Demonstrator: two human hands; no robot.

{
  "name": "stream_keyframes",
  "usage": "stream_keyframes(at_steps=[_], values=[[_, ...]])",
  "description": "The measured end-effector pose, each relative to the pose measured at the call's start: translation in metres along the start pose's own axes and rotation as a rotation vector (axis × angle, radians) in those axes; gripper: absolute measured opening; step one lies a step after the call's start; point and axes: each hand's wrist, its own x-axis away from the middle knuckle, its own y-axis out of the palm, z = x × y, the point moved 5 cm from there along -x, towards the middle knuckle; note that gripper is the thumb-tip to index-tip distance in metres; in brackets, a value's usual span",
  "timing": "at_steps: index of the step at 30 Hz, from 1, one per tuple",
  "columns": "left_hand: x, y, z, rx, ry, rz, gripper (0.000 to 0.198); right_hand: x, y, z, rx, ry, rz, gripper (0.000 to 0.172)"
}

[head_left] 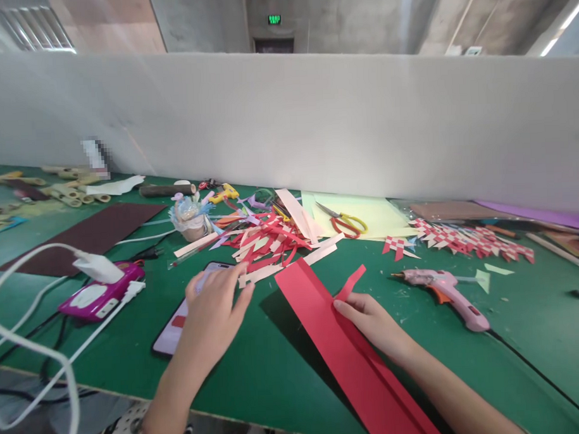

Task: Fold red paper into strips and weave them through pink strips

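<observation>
My left hand (216,302) hovers over a phone (167,335). Its thumb and index finger are apart, either side of the end of a pale pink paper strip (265,275); I cannot tell whether they touch it. My right hand (369,318) pinches a short red paper strip (353,282) at the edge of a long folded sheet of red paper (332,342). That sheet slants from mid-table towards me, its near end out of view. Beyond both hands lies a heap of red and pink paper strips (276,239).
To the right is a pink glue gun (434,281) with a trailing cord. Scissors (344,221) rest on pale yellow paper (379,211) near woven red-and-white paper pieces (471,239). A magenta power strip (100,299) with white cables stands left. A white partition (286,116) bounds the back.
</observation>
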Motion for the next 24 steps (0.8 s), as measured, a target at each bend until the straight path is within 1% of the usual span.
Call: stream_keyframes(at_steps=[1, 2, 3, 4, 6, 8, 9, 11, 13, 15, 17, 20, 24], values=[[0.001, 0.003, 0.009, 0.127, 0.018, -0.041, 0.033, 0.000, 0.000, -0.003, 0.003, -0.014, 0.007, 0.047], [0.002, 0.009, 0.020, 0.282, 0.043, -0.117, 0.035, 0.000, 0.000, -0.006, 0.002, -0.029, 0.008, 0.047], [0.003, 0.017, 0.030, 0.446, 0.046, -0.212, 0.035, 0.000, 0.000, -0.010, -0.001, -0.044, 0.001, 0.046], [0.004, 0.027, 0.039, 0.600, 0.021, -0.326, 0.035, 0.000, 0.001, -0.014, -0.002, -0.062, -0.007, 0.046], [0.005, 0.048, 0.050, 0.856, -0.127, -0.493, 0.038, 0.000, 0.003, -0.023, 0.005, -0.101, -0.021, 0.046], [0.003, 0.063, 0.056, 1.057, -0.266, -0.573, 0.040, -0.003, 0.004, -0.032, 0.027, -0.140, -0.023, 0.046], [-0.001, 0.068, 0.058, 1.123, -0.309, -0.577, 0.040, -0.004, 0.003, -0.035, 0.039, -0.159, -0.018, 0.046], [-0.010, 0.070, 0.059, 1.172, -0.333, -0.510, 0.037, -0.009, 0.002, -0.041, 0.063, -0.192, 0.001, 0.046], [-0.020, 0.066, 0.058, 1.128, -0.297, -0.399, 0.034, -0.012, -0.002, -0.046, 0.073, -0.209, 0.037, 0.046], [-0.028, 0.061, 0.059, 1.055, -0.232, -0.329, 0.033, -0.014, -0.006, -0.049, 0.041, -0.198, 0.056, 0.045], [-0.032, 0.057, 0.062, 1.006, -0.176, -0.298, 0.033, -0.014, -0.008, -0.050, -0.016, -0.163, 0.053, 0.045], [-0.034, 0.054, 0.064, 0.974, -0.129, -0.274, 0.032, -0.010, -0.009, -0.052, -0.085, -0.121, 0.029, 0.045], [-0.033, 0.047, 0.060, 0.909, -0.122, -0.248, 0.032, -0.008, -0.012, -0.053, -0.132, -0.127, 0.054, 0.044]])
